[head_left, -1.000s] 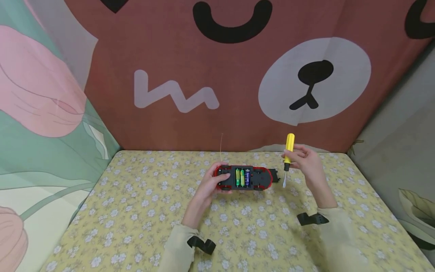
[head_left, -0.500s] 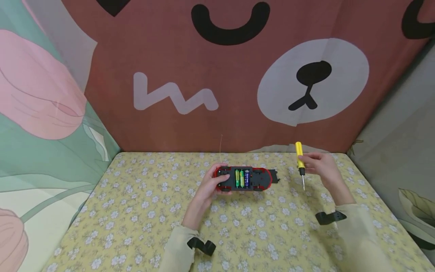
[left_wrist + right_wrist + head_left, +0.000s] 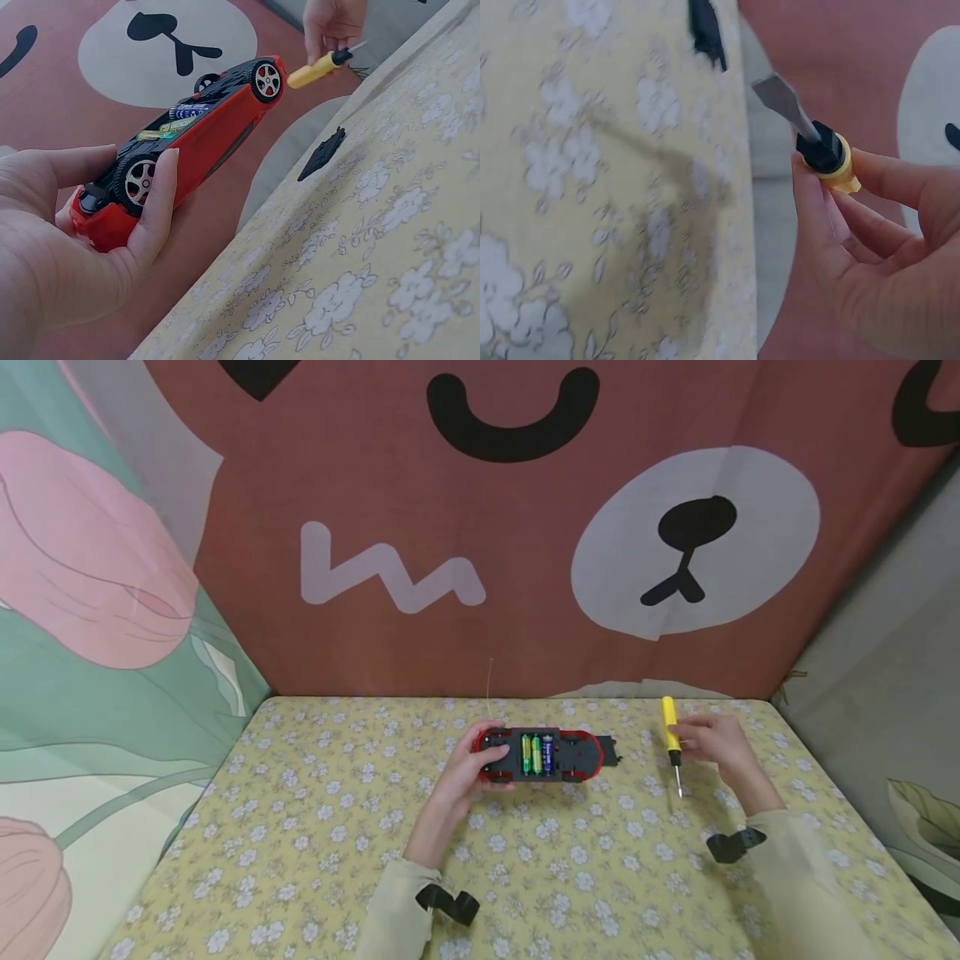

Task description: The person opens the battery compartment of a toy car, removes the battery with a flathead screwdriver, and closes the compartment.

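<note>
My left hand (image 3: 457, 766) grips one end of a red toy car (image 3: 581, 755), turned underside up above the table. Its battery compartment is uncovered, with two green batteries (image 3: 531, 754) and a dark blue battery (image 3: 548, 755) side by side in it. The left wrist view shows the car's red side and silver-spoked wheels (image 3: 139, 182), fingers wrapped about the near end. To the right, my right hand (image 3: 723, 747) pinches a yellow-handled screwdriver (image 3: 670, 727) between thumb and fingers. Its flat metal blade (image 3: 781, 99) points down, apart from the car and over the cloth.
A black battery cover (image 3: 322, 154) lies on the floral tablecloth (image 3: 300, 827), past the car's right end. A thin antenna wire (image 3: 489, 685) rises near my left hand. Behind the table hangs a printed curtain (image 3: 375, 652); side drapes flank it.
My right hand has moved right and then lower with the screwdriver, away from the car. My left hand and the car have stayed in nearly the same place.
</note>
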The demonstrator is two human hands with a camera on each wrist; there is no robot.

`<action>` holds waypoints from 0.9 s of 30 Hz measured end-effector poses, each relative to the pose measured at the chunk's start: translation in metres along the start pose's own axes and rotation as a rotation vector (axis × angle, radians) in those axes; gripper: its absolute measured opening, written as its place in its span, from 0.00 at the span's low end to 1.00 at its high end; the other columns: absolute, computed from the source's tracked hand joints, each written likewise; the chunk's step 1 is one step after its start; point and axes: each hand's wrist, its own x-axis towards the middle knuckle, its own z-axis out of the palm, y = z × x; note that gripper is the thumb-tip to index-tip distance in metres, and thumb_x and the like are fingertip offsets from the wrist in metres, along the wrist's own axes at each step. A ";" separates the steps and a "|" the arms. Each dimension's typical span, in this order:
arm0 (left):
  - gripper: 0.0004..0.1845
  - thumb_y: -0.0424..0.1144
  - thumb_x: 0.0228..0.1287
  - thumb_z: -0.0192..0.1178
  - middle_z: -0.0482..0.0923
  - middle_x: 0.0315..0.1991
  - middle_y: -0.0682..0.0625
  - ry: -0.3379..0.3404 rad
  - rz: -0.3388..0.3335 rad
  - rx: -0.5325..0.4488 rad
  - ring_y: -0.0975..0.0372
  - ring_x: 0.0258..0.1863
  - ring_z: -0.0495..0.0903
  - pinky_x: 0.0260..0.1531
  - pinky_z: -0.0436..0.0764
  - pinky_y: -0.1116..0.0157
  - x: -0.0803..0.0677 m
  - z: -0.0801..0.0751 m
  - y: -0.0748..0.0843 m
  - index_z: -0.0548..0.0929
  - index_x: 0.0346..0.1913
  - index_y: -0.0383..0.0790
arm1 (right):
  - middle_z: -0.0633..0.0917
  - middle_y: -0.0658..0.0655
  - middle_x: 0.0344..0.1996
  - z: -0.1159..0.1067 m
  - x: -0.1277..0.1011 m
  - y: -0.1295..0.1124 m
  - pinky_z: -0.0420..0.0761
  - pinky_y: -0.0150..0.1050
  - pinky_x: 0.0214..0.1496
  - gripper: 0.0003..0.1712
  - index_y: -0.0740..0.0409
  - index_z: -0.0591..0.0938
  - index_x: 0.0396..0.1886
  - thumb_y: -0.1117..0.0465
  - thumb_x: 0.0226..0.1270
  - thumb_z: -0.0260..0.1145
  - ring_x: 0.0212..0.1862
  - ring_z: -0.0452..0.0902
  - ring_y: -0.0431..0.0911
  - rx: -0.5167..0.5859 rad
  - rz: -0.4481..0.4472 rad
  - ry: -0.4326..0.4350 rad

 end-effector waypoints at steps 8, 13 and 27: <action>0.26 0.32 0.72 0.62 0.71 0.65 0.36 0.004 0.004 -0.007 0.46 0.49 0.82 0.27 0.91 0.62 0.000 0.000 0.001 0.72 0.70 0.41 | 0.83 0.67 0.45 -0.002 0.007 0.013 0.91 0.42 0.41 0.31 0.85 0.71 0.64 0.60 0.78 0.62 0.33 0.82 0.40 -0.048 0.032 -0.022; 0.27 0.32 0.72 0.62 0.71 0.65 0.36 -0.001 0.005 -0.007 0.46 0.49 0.82 0.27 0.91 0.61 0.000 -0.001 0.000 0.70 0.72 0.38 | 0.85 0.62 0.41 -0.002 0.008 0.018 0.92 0.44 0.43 0.33 0.86 0.67 0.66 0.61 0.78 0.63 0.33 0.83 0.39 -0.032 0.041 -0.072; 0.27 0.32 0.71 0.62 0.73 0.64 0.37 0.009 0.009 0.000 0.45 0.48 0.84 0.28 0.91 0.60 -0.002 -0.001 0.001 0.72 0.71 0.41 | 0.83 0.63 0.40 0.000 0.016 0.027 0.92 0.45 0.40 0.31 0.85 0.66 0.67 0.65 0.77 0.64 0.34 0.83 0.45 -0.037 0.130 -0.145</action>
